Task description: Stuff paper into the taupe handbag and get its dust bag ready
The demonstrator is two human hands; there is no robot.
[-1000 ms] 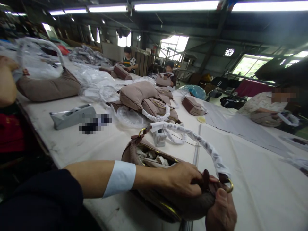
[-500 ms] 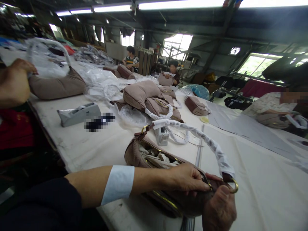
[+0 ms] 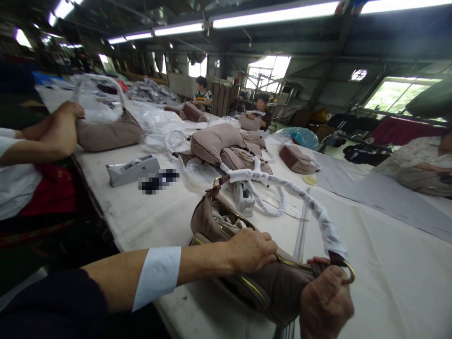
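A taupe handbag (image 3: 282, 292) with gold zippers lies tilted on the table in front of me, its handle (image 3: 314, 207) wrapped in white paper. My left hand (image 3: 250, 249) is closed at the top zipper, pinching the zipper pull, which its fingers hide. To the right of that hand the top zipper (image 3: 294, 263) runs shut; to the left the bag gapes, showing pale stuffing (image 3: 226, 219). At the bag's right end, beside the gold ring (image 3: 349, 273), my right hand (image 3: 326, 301) grips the corner. A second gold zipper (image 3: 252, 287) crosses the near side.
Two tape dispensers (image 3: 134, 169) (image 3: 243, 200) stand beyond the bag. More taupe bags (image 3: 215, 143) and clear plastic (image 3: 155, 122) cover the table's middle. At left, a co-worker's hand (image 3: 72, 110) touches another bag (image 3: 109, 132). Other people sit across the table.
My left hand has slid left along the top zipper, which is now closed behind it. My right hand keeps its grip on the bag's end. The view has shifted slightly left.
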